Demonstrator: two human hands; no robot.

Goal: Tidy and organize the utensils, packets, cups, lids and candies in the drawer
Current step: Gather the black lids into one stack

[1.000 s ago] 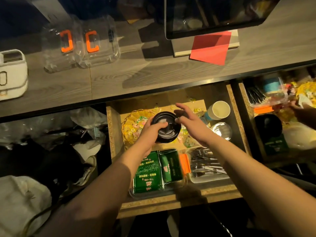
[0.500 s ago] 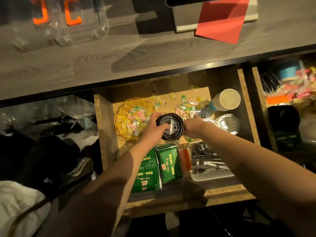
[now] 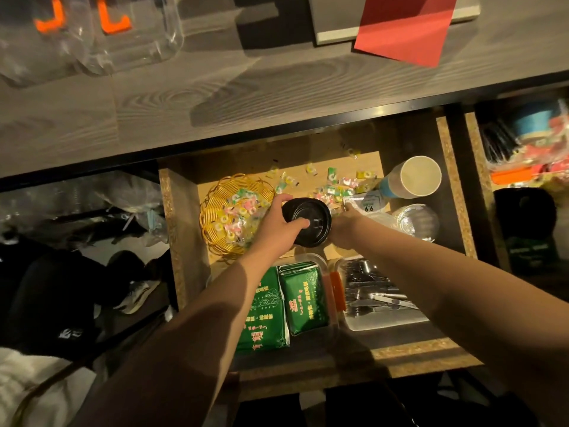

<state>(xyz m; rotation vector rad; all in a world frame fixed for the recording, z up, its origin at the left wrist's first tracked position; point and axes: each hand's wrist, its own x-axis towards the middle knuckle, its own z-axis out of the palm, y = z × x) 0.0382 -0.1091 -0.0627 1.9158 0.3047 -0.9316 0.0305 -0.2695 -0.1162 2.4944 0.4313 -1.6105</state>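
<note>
The drawer stands pulled out under the counter, and the step in hand appears to be settling a stack of black lids near its middle, between the yellow basket at the left wall and the paper cup by the right wall. Green packets and a tray of utensils sit along the front edge; loose candies are scattered toward the back. The left hand curls over the stack, thumb on its far rim and a fingertip on top. The right hand touches the stack's right side, but whether its fingers grip cannot be told. Next, I judge, the lids need setting down beside the cups, then the stray candies gathered into the basket.
</note>
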